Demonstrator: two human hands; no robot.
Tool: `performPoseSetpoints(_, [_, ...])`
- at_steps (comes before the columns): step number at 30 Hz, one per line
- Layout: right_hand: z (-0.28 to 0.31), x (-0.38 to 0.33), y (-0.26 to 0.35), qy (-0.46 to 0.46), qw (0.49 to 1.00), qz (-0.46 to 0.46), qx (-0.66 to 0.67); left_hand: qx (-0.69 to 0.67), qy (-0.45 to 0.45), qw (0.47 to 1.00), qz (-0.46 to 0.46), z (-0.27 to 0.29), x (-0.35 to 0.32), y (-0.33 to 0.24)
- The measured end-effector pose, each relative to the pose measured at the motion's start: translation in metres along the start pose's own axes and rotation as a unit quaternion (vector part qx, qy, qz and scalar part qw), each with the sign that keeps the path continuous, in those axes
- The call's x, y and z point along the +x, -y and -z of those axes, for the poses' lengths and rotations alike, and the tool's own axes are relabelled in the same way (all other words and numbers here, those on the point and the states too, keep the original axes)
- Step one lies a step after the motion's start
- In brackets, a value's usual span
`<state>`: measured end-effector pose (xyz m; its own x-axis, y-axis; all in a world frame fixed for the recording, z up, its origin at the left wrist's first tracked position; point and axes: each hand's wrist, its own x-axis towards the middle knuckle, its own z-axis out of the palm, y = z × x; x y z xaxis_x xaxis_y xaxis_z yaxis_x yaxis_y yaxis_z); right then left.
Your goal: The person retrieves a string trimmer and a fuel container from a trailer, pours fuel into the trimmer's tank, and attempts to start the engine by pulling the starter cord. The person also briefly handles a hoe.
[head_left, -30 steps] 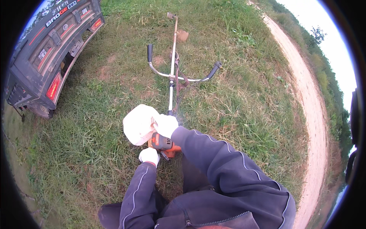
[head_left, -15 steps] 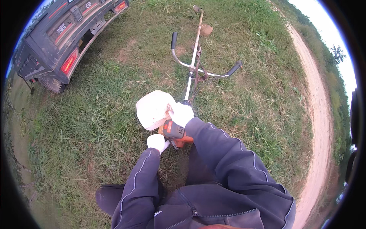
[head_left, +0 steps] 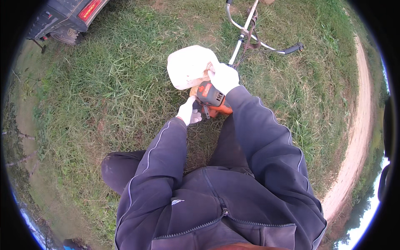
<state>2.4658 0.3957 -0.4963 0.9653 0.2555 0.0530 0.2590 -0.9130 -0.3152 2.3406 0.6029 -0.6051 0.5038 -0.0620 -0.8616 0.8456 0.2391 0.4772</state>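
Two gloved hands meet over the motor end of a brush cutter (head_left: pixel 213 99) that lies on the grass (head_left: pixel 104 91) in front of a crouching person. The right hand (head_left: pixel 223 77), in a white glove, is closed around the handle end of a white plastic canister (head_left: pixel 189 66), which is tipped on its side and rests against the top of the orange and grey motor housing. The left hand (head_left: pixel 187 112), also in a white glove, sits at the near left side of that housing with its fingers curled in against it; whether they pinch a small part there cannot be told. Both forearms come up from the lower edge in dark sleeves with a thin pale stripe, and the front of a dark zipped jacket (head_left: pixel 221 208) fills the bottom of the view. From the motor a long pale shaft (head_left: pixel 243 35) runs away toward the top edge, crossed by curved handlebars (head_left: pixel 271 46) whose right grip is black; a dark strap hangs about the shaft where the bars join it. At the top left corner the rear of a dark vehicle (head_left: pixel 68 18) shows a red tail light and part of a wheel, well apart from the hands. Along the right side a sandy dirt track (head_left: pixel 358 125) curves past the grass.
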Motion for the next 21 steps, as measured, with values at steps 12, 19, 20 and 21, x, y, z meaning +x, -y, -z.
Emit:
performPoseSetpoints(12, [0.012, -0.006, 0.004, 0.075, 0.997, -0.033, 0.000, 0.677, -0.152, 0.608, -0.385, -0.003, -0.038, -0.007])
performPoseSetpoints(19, [0.014, -0.010, 0.005, 0.039, 0.999, -0.002, -0.007, 0.688, -0.151, 0.607, -0.369, -0.006, -0.021, -0.025])
performPoseSetpoints(20, [0.013, -0.011, 0.005, 0.033, 0.999, -0.001, -0.005, 0.668, -0.177, 0.619, -0.373, -0.010, -0.024, -0.025])
performPoseSetpoints(21, [0.013, -0.011, 0.006, 0.027, 1.000, 0.001, -0.003, 0.575, -0.155, 0.755, -0.274, -0.013, -0.026, -0.027])
